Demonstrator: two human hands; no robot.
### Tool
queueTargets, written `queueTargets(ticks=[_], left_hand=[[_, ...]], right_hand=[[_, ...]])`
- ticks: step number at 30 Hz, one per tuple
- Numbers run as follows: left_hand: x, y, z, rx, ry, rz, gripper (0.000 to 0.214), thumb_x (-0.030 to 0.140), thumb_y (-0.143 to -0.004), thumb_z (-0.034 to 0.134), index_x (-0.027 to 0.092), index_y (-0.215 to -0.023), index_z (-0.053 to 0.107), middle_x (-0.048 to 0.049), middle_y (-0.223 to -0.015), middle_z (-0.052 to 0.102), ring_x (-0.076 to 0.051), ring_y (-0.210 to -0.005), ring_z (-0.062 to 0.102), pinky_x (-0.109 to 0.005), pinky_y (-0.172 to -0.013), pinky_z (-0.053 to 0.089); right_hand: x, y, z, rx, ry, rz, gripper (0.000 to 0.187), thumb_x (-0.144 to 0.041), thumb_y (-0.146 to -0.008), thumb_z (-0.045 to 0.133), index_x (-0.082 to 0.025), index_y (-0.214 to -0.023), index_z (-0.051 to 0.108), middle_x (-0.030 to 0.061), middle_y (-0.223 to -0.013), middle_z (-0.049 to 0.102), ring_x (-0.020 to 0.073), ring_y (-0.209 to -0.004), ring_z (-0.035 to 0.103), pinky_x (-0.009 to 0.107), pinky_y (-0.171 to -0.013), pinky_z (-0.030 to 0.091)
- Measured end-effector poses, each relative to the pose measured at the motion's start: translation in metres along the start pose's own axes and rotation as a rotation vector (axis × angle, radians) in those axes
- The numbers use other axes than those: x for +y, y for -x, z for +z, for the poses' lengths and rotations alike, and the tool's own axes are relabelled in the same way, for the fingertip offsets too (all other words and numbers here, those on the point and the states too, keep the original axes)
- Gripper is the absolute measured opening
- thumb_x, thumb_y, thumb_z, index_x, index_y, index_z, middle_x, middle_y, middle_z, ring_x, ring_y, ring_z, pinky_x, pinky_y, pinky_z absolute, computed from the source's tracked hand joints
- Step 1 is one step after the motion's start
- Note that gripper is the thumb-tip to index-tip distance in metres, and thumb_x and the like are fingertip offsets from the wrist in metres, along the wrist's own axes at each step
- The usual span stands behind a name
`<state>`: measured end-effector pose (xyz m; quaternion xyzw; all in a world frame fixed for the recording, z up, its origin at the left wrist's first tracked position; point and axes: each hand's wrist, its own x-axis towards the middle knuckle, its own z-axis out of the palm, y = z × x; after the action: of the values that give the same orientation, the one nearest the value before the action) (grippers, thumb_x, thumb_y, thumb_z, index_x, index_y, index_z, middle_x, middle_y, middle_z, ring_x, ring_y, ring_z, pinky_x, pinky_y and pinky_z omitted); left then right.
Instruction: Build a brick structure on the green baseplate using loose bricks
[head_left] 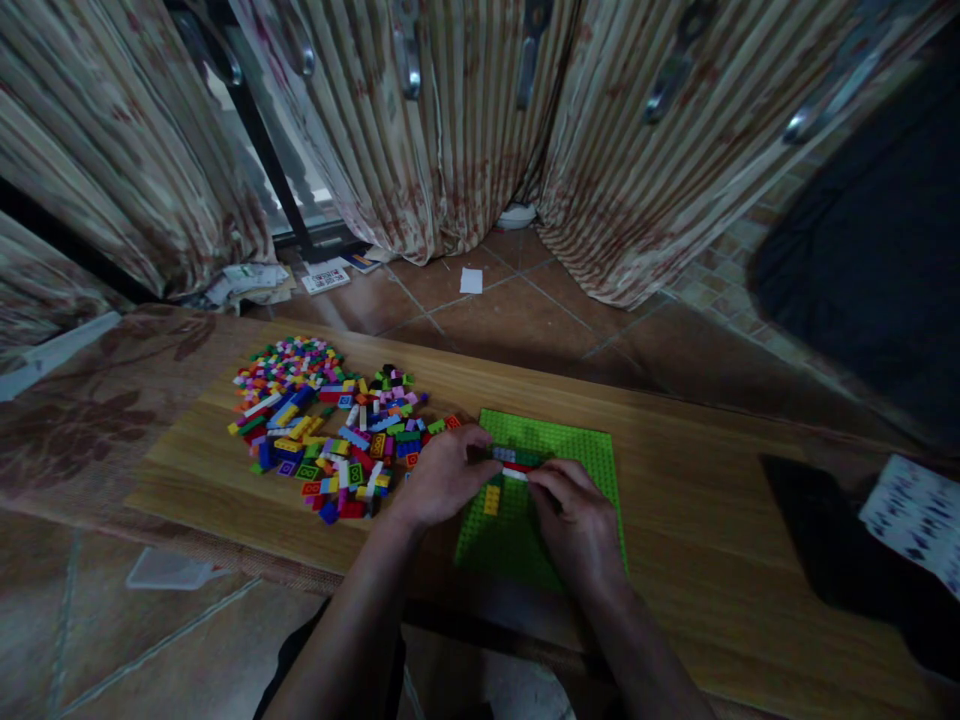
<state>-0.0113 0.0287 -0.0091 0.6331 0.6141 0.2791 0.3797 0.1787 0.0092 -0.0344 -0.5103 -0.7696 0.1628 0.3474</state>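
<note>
We're in a home here, a living room by the look of it: striped, flowered curtains [420,130] hang across twelve o'clock, terracotta floor tiles [510,310] spread beneath them, loose papers [247,283] lie at ten o'clock, and toy bricks [322,430] scatter over a low wooden bench [712,480].

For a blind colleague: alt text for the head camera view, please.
A person's left hand and right hand meet over a row of bricks on a green baseplate, on a wooden table. A pile of colourful loose bricks lies left of it; striped curtains hang behind.

left hand [444,475] + right hand [574,515] | on bricks [510,462] | green baseplate [559,445]
</note>
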Motion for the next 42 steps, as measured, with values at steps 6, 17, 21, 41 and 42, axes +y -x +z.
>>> queueTargets(ticks=[6, 17, 21, 41, 42], left_hand=[[0.004, 0.001, 0.005, 0.011, -0.057, -0.016, 0.019, 0.025, -0.077, 0.066, 0.019, -0.095, 0.071, -0.0033, -0.089, 0.073, -0.018, -0.081, 0.066, -0.026, -0.069, 0.048], [0.009, -0.001, 0.010, 0.054, -0.215, -0.075, 0.018, 0.032, -0.077, 0.068, 0.021, -0.091, 0.070, -0.0028, -0.086, 0.073, -0.019, -0.079, 0.065, -0.026, -0.065, 0.046], [0.010, -0.001, 0.013, 0.073, -0.244, -0.081, 0.020, 0.032, -0.077, 0.067, 0.022, -0.094, 0.070, -0.0032, -0.087, 0.072, -0.020, -0.080, 0.065, -0.028, -0.066, 0.045], [0.015, -0.001, 0.019, 0.112, -0.265, -0.156, 0.018, 0.029, -0.075, 0.067, 0.023, -0.092, 0.071, -0.0037, -0.088, 0.072, -0.022, -0.082, 0.066, -0.031, -0.070, 0.047], [0.016, -0.001, 0.019, 0.114, -0.262, -0.165, 0.018, 0.029, -0.075, 0.067, 0.023, -0.092, 0.071, -0.0038, -0.088, 0.072, -0.022, -0.082, 0.066, -0.030, -0.071, 0.047]], right_hand=[[0.007, 0.000, -0.008, 0.006, -0.002, 0.081, 0.012, -0.021, -0.087, 0.058, -0.022, -0.088, 0.070, 0.0039, -0.091, 0.067, 0.0181, -0.084, 0.065, 0.029, -0.075, 0.050], [0.013, -0.002, -0.009, -0.035, 0.065, 0.202, 0.015, -0.029, -0.085, 0.057, -0.022, -0.075, 0.066, 0.0034, -0.079, 0.066, 0.0190, -0.074, 0.062, 0.031, -0.070, 0.045], [0.013, -0.002, -0.010, -0.049, 0.053, 0.196, 0.016, -0.029, -0.086, 0.058, -0.021, -0.076, 0.067, 0.0039, -0.079, 0.066, 0.0194, -0.074, 0.062, 0.032, -0.070, 0.045], [0.013, -0.011, -0.007, -0.021, 0.005, 0.314, 0.030, -0.043, -0.086, 0.057, -0.021, -0.069, 0.068, 0.0035, -0.073, 0.066, 0.0182, -0.066, 0.060, 0.031, -0.064, 0.042], [0.013, -0.011, -0.008, -0.027, 0.005, 0.318, 0.029, -0.043, -0.085, 0.057, -0.021, -0.069, 0.068, 0.0031, -0.072, 0.066, 0.0181, -0.065, 0.060, 0.031, -0.064, 0.042]])
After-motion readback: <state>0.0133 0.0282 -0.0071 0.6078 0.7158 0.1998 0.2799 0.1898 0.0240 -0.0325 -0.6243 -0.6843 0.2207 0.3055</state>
